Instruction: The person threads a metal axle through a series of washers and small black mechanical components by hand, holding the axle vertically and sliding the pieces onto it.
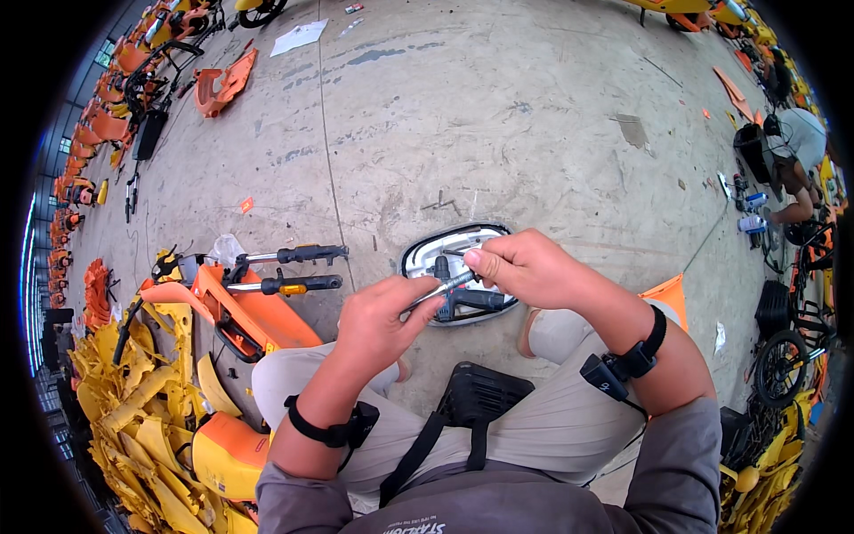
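While both hands meet near the middle of the view, the left hand (pixel 384 322) has its thumb and fingers clamped on the lower-left part of a slim silver metal rod-shaped tool (pixel 455 283), which slants toward two o'clock; the right hand (pixel 525 267) has its thumb and fingers drawn together at the tool's upper end, though whether they grip it one cannot tell; beneath lies an oval white case with a black rim (pixel 425 242), holding a dark blue-grey power drill (pixel 480 301); at nine o'clock lie two black-and-silver fork tubes (pixel 298 285); at eight o'clock, a heap of broken yellow plastic panels (pixel 133 409).
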`<state>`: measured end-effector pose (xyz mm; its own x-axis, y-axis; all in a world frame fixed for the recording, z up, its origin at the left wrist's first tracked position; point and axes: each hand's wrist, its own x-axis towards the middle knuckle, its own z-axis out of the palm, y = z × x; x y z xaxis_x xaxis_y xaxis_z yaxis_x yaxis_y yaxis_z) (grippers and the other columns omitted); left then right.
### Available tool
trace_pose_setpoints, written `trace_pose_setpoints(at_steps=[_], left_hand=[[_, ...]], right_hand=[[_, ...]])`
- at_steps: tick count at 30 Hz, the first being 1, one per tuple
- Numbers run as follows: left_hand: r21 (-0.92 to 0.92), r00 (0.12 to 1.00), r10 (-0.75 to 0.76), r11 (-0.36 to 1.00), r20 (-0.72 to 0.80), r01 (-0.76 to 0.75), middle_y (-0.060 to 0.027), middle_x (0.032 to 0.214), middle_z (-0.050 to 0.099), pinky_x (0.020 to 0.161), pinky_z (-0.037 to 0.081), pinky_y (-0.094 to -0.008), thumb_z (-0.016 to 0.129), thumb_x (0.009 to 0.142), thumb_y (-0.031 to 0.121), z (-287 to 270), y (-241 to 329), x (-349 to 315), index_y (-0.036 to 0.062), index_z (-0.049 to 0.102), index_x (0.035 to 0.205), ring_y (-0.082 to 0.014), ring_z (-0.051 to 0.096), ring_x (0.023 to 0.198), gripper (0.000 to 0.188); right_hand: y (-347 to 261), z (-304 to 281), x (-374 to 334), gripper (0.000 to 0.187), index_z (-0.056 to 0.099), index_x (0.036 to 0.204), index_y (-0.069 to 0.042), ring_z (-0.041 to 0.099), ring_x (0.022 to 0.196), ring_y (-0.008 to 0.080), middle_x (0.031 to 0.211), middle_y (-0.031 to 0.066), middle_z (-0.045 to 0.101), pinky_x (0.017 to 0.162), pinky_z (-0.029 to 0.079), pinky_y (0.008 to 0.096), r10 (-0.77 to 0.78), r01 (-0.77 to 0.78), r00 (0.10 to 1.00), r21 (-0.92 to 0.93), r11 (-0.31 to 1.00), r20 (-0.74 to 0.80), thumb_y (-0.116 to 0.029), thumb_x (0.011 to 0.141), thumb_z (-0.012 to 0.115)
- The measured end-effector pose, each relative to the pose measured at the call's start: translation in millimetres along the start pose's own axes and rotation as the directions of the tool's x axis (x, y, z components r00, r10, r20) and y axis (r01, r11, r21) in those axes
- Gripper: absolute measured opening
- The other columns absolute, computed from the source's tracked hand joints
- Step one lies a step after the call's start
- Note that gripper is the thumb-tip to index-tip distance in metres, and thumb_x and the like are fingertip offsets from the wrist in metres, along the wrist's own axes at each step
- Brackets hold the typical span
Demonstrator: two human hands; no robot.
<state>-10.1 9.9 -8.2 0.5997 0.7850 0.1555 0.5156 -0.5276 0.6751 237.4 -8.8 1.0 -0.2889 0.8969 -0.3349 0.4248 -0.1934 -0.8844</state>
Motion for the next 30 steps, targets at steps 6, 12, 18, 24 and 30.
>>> trace_pose_setpoints(at_steps=[6, 12, 18, 24, 30], left_hand=[[0.026, 1.000, -0.017, 1.000, -0.022, 0.018, -0.0080, 0.078, 0.067, 0.055, 0.050, -0.0326, 0.077, 0.084, 0.021, -1, 2, 1, 0.0085, 0.072, 0.100, -0.0234, 0.063, 0.061, 0.021], [-0.075, 0.985, -0.150, 0.987, -0.082, 0.144, -0.0073, 0.073, 0.063, 0.057, 0.046, -0.0292, 0.075, 0.085, 0.012, 0, 3, 1, 0.0055, 0.071, 0.101, -0.0166, 0.058, 0.062, 0.018], [-0.063, 0.995, -0.096, 0.994, -0.029, 0.094, -0.0078, 0.074, 0.063, 0.056, 0.046, -0.0290, 0.076, 0.085, 0.011, 0, 1, 0, 0.0048, 0.071, 0.101, -0.0160, 0.057, 0.061, 0.018], [-0.038, 0.997, -0.077, 0.996, -0.016, 0.076, -0.0074, 0.072, 0.061, 0.056, 0.045, -0.0291, 0.076, 0.085, 0.012, -1, 1, 0, 0.0049, 0.071, 0.101, -0.0162, 0.057, 0.060, 0.018], [-0.012, 0.998, -0.066, 0.998, 0.021, 0.066, -0.0082, 0.073, 0.063, 0.057, 0.046, -0.0309, 0.076, 0.084, 0.013, -2, 0, 0, 0.0056, 0.071, 0.101, -0.0198, 0.059, 0.061, 0.019]], right_hand=[[-2, -2, -2, 0.059, 0.068, 0.087, -0.001, 0.057, 0.064, 0.0149, 0.064, 0.0062, 0.059, 0.060, 0.045, 0.0316, 0.156, -0.156, 0.988, 0.011, 0.988, -0.005, -0.056, 0.100, 0.049], [-2, 1, -2, 0.031, 0.066, 0.105, -0.002, 0.061, 0.078, 0.0157, 0.090, 0.0080, 0.066, 0.069, 0.049, 0.0306, -0.174, 0.201, 0.961, 0.108, 0.974, -0.214, -0.031, 0.095, 0.066], [8, 1, 2, 0.019, 0.064, 0.111, -0.002, 0.064, 0.088, 0.0164, 0.099, 0.0092, 0.067, 0.077, 0.052, 0.0312, -0.224, 0.240, 0.963, 0.100, 0.966, -0.150, -0.006, 0.093, 0.064], [10, 3, 2, 0.018, 0.064, 0.109, -0.001, 0.064, 0.088, 0.0162, 0.096, 0.0094, 0.068, 0.077, 0.052, 0.0311, -0.165, 0.184, 0.979, 0.166, 0.969, -0.121, -0.010, 0.094, 0.065], [12, 6, 3, 0.027, 0.061, 0.101, -0.001, 0.060, 0.076, 0.0181, 0.088, 0.0125, 0.066, 0.067, 0.047, 0.0343, -0.148, 0.152, 0.984, 0.025, 0.988, -0.102, -0.027, 0.098, 0.061]])
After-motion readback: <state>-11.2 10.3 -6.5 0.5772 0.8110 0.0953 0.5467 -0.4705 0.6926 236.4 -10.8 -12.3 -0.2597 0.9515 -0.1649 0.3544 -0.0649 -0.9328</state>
